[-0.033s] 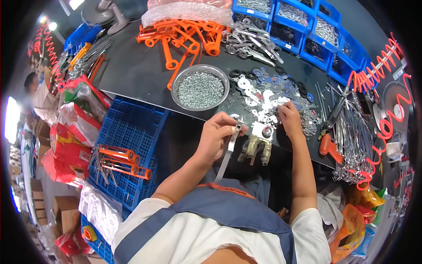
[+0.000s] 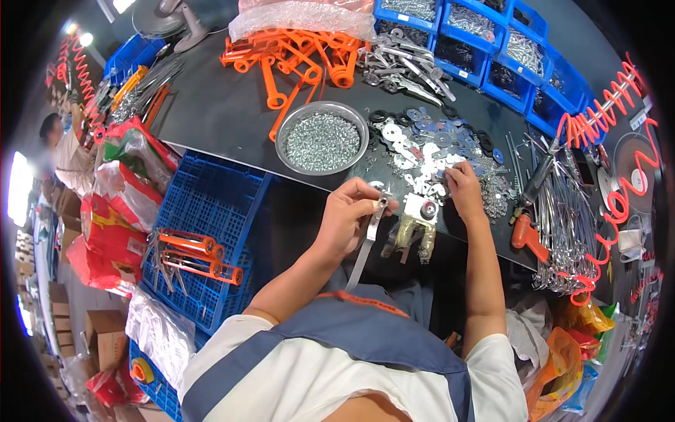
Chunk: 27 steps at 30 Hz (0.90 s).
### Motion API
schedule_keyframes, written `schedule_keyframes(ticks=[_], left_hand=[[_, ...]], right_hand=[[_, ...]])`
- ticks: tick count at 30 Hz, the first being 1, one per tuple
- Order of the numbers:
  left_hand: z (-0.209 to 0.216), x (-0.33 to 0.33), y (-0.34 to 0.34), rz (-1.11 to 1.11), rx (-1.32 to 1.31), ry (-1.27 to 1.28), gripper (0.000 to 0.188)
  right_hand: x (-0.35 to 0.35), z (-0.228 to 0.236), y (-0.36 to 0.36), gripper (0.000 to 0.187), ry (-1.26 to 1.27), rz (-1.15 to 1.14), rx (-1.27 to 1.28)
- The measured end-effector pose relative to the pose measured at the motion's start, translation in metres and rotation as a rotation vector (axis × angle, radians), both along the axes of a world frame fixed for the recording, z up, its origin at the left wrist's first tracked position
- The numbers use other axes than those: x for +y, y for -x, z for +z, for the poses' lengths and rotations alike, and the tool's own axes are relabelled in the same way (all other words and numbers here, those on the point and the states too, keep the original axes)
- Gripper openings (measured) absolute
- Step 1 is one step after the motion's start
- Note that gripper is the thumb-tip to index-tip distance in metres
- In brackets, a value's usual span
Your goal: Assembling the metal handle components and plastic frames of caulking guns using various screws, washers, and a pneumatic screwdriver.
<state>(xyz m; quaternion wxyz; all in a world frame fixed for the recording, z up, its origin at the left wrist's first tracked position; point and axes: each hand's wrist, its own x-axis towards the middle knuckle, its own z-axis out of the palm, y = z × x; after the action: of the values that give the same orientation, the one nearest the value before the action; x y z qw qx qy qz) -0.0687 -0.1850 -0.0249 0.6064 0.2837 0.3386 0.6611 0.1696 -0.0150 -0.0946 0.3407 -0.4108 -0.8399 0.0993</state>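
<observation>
My left hand [image 2: 348, 214] grips the top of a long flat metal strip [image 2: 364, 253], which hangs down toward my chest. The strip's upper end sits beside a small metal fixture [image 2: 415, 228] at the table's front edge, with a round washer-like part on top of it. My right hand [image 2: 464, 188] rests just behind the fixture, fingertips down in a spread pile of silver washers [image 2: 422, 151]. I cannot tell whether those fingers hold one.
A round metal pan of screws [image 2: 322, 141] stands left of the washers. Orange plastic handles [image 2: 295, 60] and blue parts bins [image 2: 485, 39] are at the back. An orange power driver [image 2: 527, 235] and metal rods [image 2: 566, 211] lie right. A blue crate [image 2: 204, 204] stands left.
</observation>
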Motion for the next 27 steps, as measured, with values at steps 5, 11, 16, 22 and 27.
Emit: schedule_keyframes(ticks=[5,11,16,22,27], left_hand=[[-0.004,-0.001,-0.007,0.039,-0.030,0.024,0.008],[-0.008,-0.005,-0.008,0.006,0.010,0.029,0.010],[-0.013,-0.005,-0.009,0.008,0.003,0.036,0.009],[-0.020,0.003,-0.009,0.004,-0.011,0.058,0.008],[-0.023,0.010,-0.006,0.037,-0.027,0.102,0.010]], right_hand=[[-0.002,0.008,0.009,0.029,-0.130,0.120,-0.109],[0.008,0.010,0.011,0.016,-0.184,0.157,-0.098],[0.006,0.004,0.012,0.011,-0.104,0.001,0.179],[-0.005,0.003,0.015,0.014,0.238,0.019,0.349],[-0.105,0.074,0.046,0.016,0.069,-0.051,0.375]])
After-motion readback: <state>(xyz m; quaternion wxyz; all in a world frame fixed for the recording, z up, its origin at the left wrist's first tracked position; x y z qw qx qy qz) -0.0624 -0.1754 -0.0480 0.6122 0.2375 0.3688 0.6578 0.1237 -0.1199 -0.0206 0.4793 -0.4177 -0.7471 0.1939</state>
